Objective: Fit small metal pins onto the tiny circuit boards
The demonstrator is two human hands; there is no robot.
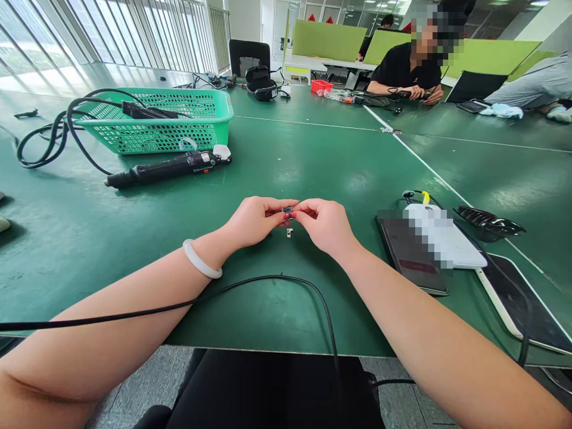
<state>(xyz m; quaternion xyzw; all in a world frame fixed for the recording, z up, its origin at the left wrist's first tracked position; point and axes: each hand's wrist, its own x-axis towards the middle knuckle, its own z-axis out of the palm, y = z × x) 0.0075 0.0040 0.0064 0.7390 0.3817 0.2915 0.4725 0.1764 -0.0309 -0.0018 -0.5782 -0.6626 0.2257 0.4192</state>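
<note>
Over the green table my left hand (257,221) and my right hand (322,223) meet, fingertips pinched together. Between them is a small dark part (287,210), too small to name, partly hidden by the fingers. Both hands grip it, thumbs on the near side. Just below the fingertips, a tiny silvery metal piece (289,232) shows, apart from both hands. A white bangle (201,260) sits on my left wrist. A black cable (268,277) crosses in front of my left forearm and hangs down at the table's near edge.
A black electric screwdriver (165,168) lies before a green basket (214,122), its cord looping left. On the right are a dark phone (409,256), a white device (460,244), a tablet (527,304) and a black glossy object (489,220). Across the table a person (406,71) handles something.
</note>
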